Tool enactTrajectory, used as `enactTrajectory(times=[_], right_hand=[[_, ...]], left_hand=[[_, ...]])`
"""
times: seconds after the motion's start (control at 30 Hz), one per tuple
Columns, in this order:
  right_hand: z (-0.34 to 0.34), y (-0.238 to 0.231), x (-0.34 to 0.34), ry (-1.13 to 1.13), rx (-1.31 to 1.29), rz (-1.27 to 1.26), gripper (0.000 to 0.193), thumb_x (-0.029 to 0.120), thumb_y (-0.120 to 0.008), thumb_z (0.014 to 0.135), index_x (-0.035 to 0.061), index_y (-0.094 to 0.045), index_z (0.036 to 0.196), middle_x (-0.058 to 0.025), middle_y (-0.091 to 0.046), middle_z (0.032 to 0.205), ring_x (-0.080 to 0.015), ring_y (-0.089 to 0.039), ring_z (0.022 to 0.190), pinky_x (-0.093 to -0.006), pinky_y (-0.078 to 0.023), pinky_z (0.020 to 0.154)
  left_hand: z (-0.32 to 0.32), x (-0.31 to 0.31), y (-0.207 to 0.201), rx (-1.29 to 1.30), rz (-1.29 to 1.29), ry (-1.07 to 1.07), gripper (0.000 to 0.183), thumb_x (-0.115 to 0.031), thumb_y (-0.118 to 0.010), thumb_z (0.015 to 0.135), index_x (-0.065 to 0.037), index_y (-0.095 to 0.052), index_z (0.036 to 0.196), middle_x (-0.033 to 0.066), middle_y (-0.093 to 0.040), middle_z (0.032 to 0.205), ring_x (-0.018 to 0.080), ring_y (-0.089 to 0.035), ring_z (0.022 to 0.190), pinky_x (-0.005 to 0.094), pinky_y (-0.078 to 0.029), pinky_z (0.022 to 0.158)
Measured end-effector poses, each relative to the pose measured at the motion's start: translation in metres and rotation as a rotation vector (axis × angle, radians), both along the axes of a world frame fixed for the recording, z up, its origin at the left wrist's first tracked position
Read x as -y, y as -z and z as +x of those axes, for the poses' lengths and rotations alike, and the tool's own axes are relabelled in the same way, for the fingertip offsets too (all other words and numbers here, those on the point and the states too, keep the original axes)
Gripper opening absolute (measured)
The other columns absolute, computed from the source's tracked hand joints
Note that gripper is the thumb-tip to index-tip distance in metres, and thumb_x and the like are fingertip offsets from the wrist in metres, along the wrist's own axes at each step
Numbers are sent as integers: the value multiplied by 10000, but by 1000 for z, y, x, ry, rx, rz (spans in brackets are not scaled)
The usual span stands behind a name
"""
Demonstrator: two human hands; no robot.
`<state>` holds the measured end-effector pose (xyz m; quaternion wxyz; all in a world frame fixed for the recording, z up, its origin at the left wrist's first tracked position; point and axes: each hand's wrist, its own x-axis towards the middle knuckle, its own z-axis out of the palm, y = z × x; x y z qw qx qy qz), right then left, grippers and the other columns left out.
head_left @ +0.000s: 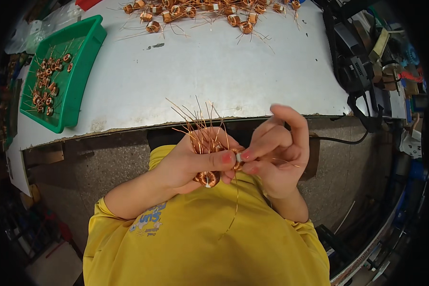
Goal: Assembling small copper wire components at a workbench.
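Several copper-wound toroid coils [208,178] are gathered in my left hand [181,164], their long wire leads fanning up past the fingers. Between my left thumb and fingers one more toroid coil [237,162] sticks out to the right, with a white piece on its rim. The thumb and index finger of my right hand [281,162] pinch this coil from the other side, while other fingers are raised and curled. One copper lead hangs from it over my yellow shirt, and another thin wire end shows by my right palm.
A green tray [88,62] with several coils [46,81] stands at the table's left. More coils [190,10] are heaped along the far side of the white table [200,71]. At the right lie a black strap and device [355,71], and a black cable [341,140] runs below the table edge.
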<state>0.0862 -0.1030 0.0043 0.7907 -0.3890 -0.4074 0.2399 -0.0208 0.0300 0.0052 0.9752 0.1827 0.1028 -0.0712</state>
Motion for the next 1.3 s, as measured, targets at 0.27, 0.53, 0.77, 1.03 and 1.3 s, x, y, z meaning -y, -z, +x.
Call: enactTrajectory(times=[0.27,0.53,0.77,1.03,1.3], right_hand=[[9,6,2,-137,-95,-36,880,12,-803,529,-8,-332,1271,-140,-619,989,-151,-547,787,-247,-418,743],[1,2,1,9,205,-381,1047,216,-878,402,-31,-338,1264,-119,-658,893,-139,-512,740,-236,-406,724],[-2,2,-5,5,51,-198,1017,248,-873,402,-25,-364,1240,-58,-638,795,-137,-499,724,-241,-402,736],[0,6,-5,-20,-134,-76,765,140,-857,535,18,-453,1173,-43,-601,789,-105,-409,678,-239,-363,690],[-15,-5,-12,45,-28,-381,495,377,-631,795,8,-499,1098,-64,-500,879,-110,-438,717,-209,-357,689]], left_hand=[[3,6,-11,-69,64,-58,191,41,-642,761,-4,-559,926,151,-628,858,209,-636,689,241,-527,621],[-1,4,1,-69,101,-36,225,62,-664,732,-4,-556,918,145,-633,871,213,-644,719,241,-529,623],[-3,5,5,-70,150,-15,282,54,-692,691,-9,-545,924,134,-614,789,213,-630,695,244,-518,588],[1,14,-6,-109,-26,-128,226,52,-681,730,13,-552,912,127,-635,820,187,-647,692,208,-514,577],[-4,13,-12,-87,367,-182,231,76,-682,711,4,-559,893,98,-628,786,134,-612,628,190,-494,578]])
